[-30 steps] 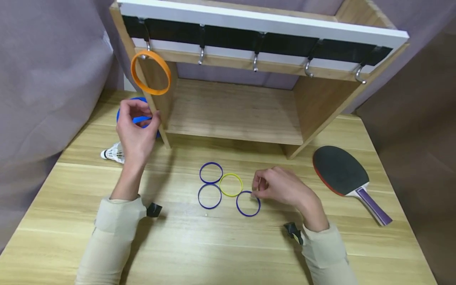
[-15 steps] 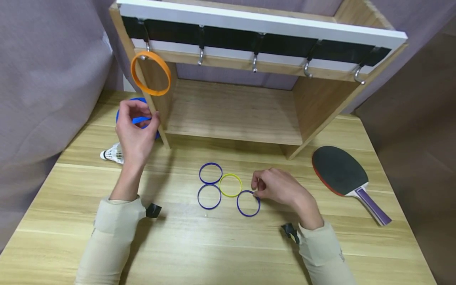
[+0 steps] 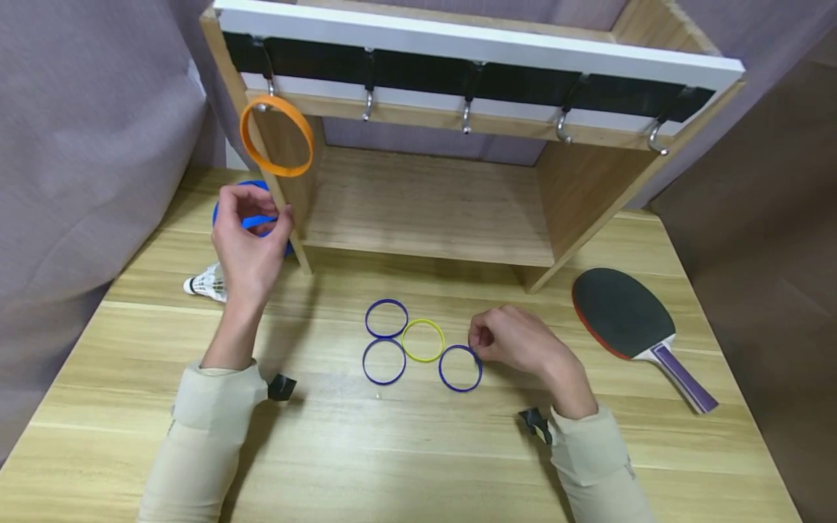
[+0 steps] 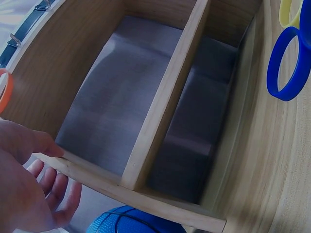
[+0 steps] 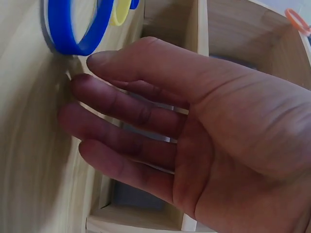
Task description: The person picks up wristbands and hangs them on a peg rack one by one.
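My left hand [image 3: 248, 232] holds the front edge of the wooden shelf's [image 3: 425, 203] left side panel, thumb inside and fingers outside, as the left wrist view shows. My right hand [image 3: 523, 345] is low over the table with fingers loosely bent. Its thumb and index tips are right at the rim of a dark blue ring [image 3: 442, 376]; in the right wrist view that blue ring [image 5: 68, 41] lies just beyond the thumb tip, not between the fingers. A yellow ring [image 3: 423, 361] and two more blue rings [image 3: 384, 383] lie flat to its left.
An orange ring [image 3: 296, 172] hangs on the leftmost of several metal hooks [image 3: 466, 120] along the shelf's top front. A table tennis bat [image 3: 624, 312] lies at the right. A shuttlecock [image 3: 208, 283] and a blue rounded thing [image 4: 131, 221] are beside the shelf's left side.
The blue ring near my right hand has shifted slightly right and away from me, with the right fingertips moving a little right too. My left hand stays on the shelf's side panel.
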### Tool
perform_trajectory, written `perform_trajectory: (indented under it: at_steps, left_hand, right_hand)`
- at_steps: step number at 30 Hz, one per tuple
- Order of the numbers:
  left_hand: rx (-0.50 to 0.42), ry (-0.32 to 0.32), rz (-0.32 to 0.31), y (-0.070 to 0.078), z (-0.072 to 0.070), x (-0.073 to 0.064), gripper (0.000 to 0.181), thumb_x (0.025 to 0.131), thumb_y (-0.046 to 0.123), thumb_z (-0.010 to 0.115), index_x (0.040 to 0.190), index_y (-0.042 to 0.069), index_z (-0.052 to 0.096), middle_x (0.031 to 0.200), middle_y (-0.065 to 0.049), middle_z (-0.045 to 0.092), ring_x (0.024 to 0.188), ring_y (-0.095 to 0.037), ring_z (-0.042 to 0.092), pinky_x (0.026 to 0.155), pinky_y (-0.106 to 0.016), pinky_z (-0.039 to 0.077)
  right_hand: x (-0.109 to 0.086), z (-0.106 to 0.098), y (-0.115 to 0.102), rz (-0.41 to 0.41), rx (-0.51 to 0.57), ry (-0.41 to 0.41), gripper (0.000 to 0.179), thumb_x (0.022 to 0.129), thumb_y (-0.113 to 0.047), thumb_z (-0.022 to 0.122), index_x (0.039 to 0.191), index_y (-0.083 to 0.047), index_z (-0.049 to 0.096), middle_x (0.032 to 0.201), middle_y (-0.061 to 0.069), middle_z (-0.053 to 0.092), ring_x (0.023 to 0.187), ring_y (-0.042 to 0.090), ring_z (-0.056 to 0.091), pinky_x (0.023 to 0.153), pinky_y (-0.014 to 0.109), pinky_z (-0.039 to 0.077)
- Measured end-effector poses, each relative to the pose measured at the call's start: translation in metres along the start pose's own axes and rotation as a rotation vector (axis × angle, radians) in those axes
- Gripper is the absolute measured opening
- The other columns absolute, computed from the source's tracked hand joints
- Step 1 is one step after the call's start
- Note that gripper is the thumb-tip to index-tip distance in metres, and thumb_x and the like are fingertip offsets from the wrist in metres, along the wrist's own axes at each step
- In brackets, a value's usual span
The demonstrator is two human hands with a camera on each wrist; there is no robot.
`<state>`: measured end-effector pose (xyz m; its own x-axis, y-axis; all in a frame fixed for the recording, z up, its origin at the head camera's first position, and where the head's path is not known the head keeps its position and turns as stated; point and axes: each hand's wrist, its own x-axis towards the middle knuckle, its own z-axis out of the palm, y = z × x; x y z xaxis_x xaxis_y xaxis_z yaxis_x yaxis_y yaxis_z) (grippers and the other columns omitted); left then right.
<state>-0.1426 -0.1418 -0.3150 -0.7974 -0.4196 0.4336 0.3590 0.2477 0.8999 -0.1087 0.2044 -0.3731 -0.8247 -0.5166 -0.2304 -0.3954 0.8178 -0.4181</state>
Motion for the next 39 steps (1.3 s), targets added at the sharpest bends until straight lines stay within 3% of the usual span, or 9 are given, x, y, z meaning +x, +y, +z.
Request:
perform_trajectory:
  at_steps: [8, 18, 28, 33, 36, 39]
  left_hand:
    - [0.002, 0.002, -0.004, 0.001, 0.0, 0.0, 0.028, 0.082, -0.002, 0.071, 0.103, -0.009, 0.054, 0.093, -0.015, 0.06, 0.082, -0.022, 0.061, 0.07, -0.021, 0.052]
    - [0.0, 0.003, -0.014, 0.001, 0.0, 0.0, 0.028, 0.082, -0.002, 0.071, 0.103, -0.008, 0.054, 0.093, -0.013, 0.06, 0.082, -0.022, 0.061, 0.07, -0.021, 0.052]
    - [-0.006, 0.002, -0.018, 0.001, 0.0, -0.001, 0.027, 0.082, -0.002, 0.071, 0.103, -0.007, 0.054, 0.093, -0.013, 0.06, 0.082, -0.022, 0.061, 0.07, -0.021, 0.052]
    - [-0.016, 0.001, -0.015, 0.0, 0.001, -0.001, 0.027, 0.082, -0.002, 0.071, 0.103, -0.008, 0.054, 0.092, -0.013, 0.06, 0.081, -0.021, 0.061, 0.07, -0.021, 0.053]
    - [-0.022, 0.003, -0.011, 0.0, 0.001, 0.0, 0.027, 0.082, -0.003, 0.071, 0.102, -0.008, 0.054, 0.092, -0.014, 0.06, 0.081, -0.022, 0.061, 0.07, -0.021, 0.053]
    - [-0.024, 0.006, -0.013, 0.0, 0.001, 0.0, 0.026, 0.082, -0.003, 0.07, 0.102, -0.008, 0.054, 0.091, -0.013, 0.06, 0.081, -0.021, 0.061, 0.07, -0.021, 0.053]
  right_hand:
    - [0.003, 0.005, -0.002, -0.005, -0.034, -0.01, 0.013, 0.082, -0.016, 0.075, 0.079, -0.021, 0.064, 0.069, -0.012, 0.056, 0.065, 0.007, 0.05, 0.06, 0.028, 0.043]
    - [-0.001, -0.001, -0.001, -0.004, -0.01, -0.003, 0.018, 0.08, -0.007, 0.076, 0.076, -0.019, 0.064, 0.07, -0.011, 0.057, 0.064, 0.008, 0.05, 0.06, 0.027, 0.044]
    - [-0.007, -0.011, -0.005, -0.111, 0.136, -0.035, 0.011, 0.082, -0.01, 0.078, 0.084, -0.017, 0.071, 0.081, -0.01, 0.067, 0.075, 0.002, 0.063, 0.069, 0.025, 0.054]
    - [-0.006, -0.016, -0.019, -0.203, 0.23, 0.055, 0.011, 0.083, -0.012, 0.078, 0.088, -0.02, 0.072, 0.082, -0.013, 0.068, 0.074, 0.003, 0.063, 0.066, 0.025, 0.055]
    - [0.002, -0.023, -0.034, -0.285, 0.292, 0.163, 0.01, 0.084, -0.015, 0.079, 0.09, -0.022, 0.074, 0.082, -0.016, 0.068, 0.072, 0.005, 0.062, 0.062, 0.025, 0.053]
    - [0.012, -0.036, -0.053, -0.345, 0.431, 0.265, 0.01, 0.083, -0.016, 0.08, 0.09, -0.021, 0.075, 0.082, -0.012, 0.07, 0.067, 0.01, 0.061, 0.057, 0.027, 0.051]
